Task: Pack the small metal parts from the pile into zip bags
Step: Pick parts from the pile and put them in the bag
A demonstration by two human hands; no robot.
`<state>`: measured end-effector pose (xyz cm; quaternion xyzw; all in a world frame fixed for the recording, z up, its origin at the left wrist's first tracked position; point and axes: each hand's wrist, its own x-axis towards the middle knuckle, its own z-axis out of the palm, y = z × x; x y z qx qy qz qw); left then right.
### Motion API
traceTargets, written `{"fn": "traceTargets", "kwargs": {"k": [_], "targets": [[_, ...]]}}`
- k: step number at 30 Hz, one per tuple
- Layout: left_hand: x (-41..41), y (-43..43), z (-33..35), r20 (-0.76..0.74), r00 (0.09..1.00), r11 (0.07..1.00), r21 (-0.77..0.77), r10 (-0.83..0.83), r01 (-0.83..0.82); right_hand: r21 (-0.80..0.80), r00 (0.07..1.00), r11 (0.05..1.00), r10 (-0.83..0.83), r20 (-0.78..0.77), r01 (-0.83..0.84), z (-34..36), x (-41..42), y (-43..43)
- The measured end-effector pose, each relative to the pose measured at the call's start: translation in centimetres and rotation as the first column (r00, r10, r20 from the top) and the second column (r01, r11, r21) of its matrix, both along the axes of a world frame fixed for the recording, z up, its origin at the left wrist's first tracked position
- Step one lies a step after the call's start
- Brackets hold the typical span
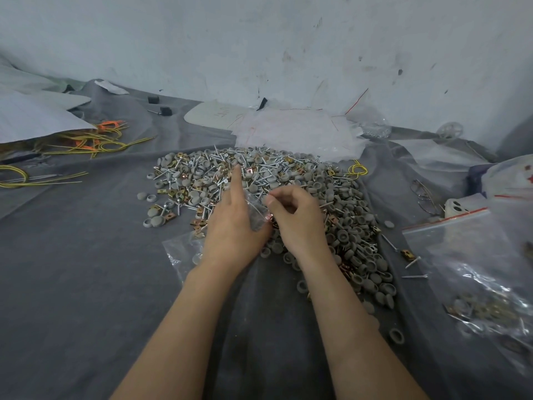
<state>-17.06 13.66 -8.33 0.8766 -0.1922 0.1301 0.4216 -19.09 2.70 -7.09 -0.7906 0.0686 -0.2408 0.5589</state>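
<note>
Above the pile [288, 180] on the grey cloth [86, 269], the left hand [230, 229] grips a clear zip bag [255, 210] with its forefinger straight. The right hand [297, 217] has its fingers [281, 197] pinched on the bag's mouth.

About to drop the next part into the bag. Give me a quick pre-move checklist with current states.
1. Zip bag gripped by left hand: ok.
2. Right hand pinching the bag's edge: ok.
3. Bag mouth open: cannot tell, the plastic is crumpled between the hands.
4. Part ready in the right fingers: cannot tell.
5. Pile within reach: ok, it lies directly under both hands.
6. Strays gathered: not ok, loose screws lie on the cloth to the right of the pile.
</note>
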Motion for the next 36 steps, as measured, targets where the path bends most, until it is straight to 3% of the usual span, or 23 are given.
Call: {"fn": "traceTargets", "kwargs": {"k": [7, 9, 12, 14, 18, 25, 30, 33, 36], "targets": [[0.1, 0.0, -0.1, -0.009, 1.000, 1.000, -0.008, 0.010, -0.010, -0.021, 0.993, 0.993, 0.114, -0.017, -0.115, 0.5, -0.3, -0.4], [0.2, 0.1, -0.2, -0.008, 1.000, 1.000, -0.007, 0.024, -0.024, -0.052, 1.000, 0.999, -0.015, -0.006, 0.015, 0.6, -0.4, -1.1], [0.4, 0.1, -0.3, -0.006, 0.999, 0.999, 0.001, 0.043, -0.043, -0.277, 0.964, 0.929, -0.264, -0.035, 0.245, 0.7, -0.7, -2.7], [0.5, 0.1, -0.4, -0.006, 0.999, 0.999, 0.003, 0.050, -0.050, -0.429, 0.943, 0.873, -0.309, -0.122, 0.231, 0.6, -0.8, -3.3], [0.5, 0.1, -0.4, -0.005, 0.999, 0.999, 0.003, 0.048, -0.048, -0.660, 0.878, 0.749, -0.347, -0.330, 0.048, 0.5, -1.0, -2.6], [0.4, 0.0, -0.4, -0.013, 0.999, 0.999, 0.013, 0.048, -0.047, -0.690, 0.874, 0.711, -0.415, -0.254, 0.138, -0.1, -0.9, -2.0], [0.3, 0.0, -0.2, -0.025, 0.999, 0.999, 0.018, 0.046, -0.046, -0.612, 0.908, 0.751, -0.402, -0.123, 0.249, -0.6, -0.4, -2.1], [0.2, 0.0, -0.2, -0.017, 0.999, 0.999, 0.012, 0.039, -0.039, -0.303, 0.959, 0.913, -0.283, 0.016, 0.274, -0.3, -0.2, -2.2], [0.2, 0.0, -0.2, -0.008, 0.999, 0.999, 0.008, 0.034, -0.034, -0.004, 0.979, 0.982, -0.189, 0.071, 0.190, 0.1, -0.2, -1.8]]}}
